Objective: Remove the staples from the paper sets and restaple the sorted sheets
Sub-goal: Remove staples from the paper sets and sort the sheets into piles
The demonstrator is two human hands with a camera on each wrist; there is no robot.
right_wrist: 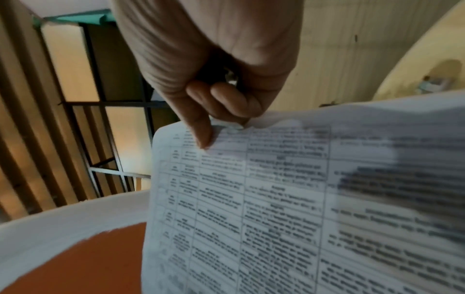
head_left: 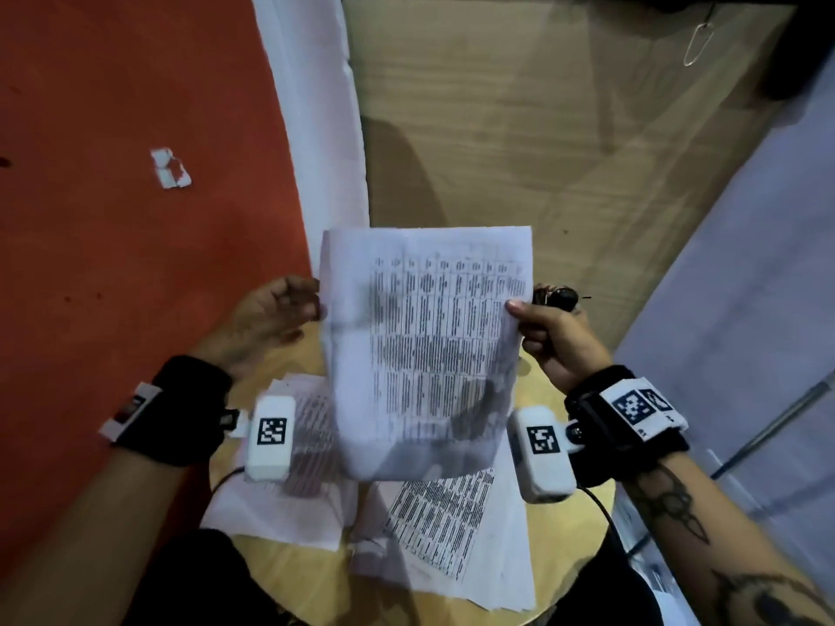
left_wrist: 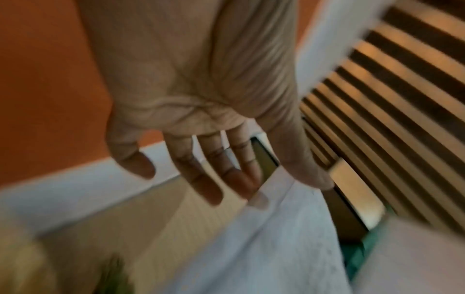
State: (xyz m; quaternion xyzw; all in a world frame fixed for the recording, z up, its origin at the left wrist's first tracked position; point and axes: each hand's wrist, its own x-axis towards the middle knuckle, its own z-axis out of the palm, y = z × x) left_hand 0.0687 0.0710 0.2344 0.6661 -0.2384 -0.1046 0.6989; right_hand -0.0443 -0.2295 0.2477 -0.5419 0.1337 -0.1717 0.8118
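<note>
So the right hand (head_left: 553,336) has a printed sheet (head_left: 429,345) pinched at its right edge, thumb on top and fingers (right_wrist: 201,127) curled under, holding it up over the round table (head_left: 583,535). There's also a small dark thing (head_left: 558,298) tucked in that same fist, maybe the staple remover, too blurry to call. The left hand (head_left: 266,320) is at the sheet's left edge with its fingers (left_wrist: 201,169) loose and spread, not gripping. More printed sheets (head_left: 452,526) lie in two loose piles on the table underneath.
</note>
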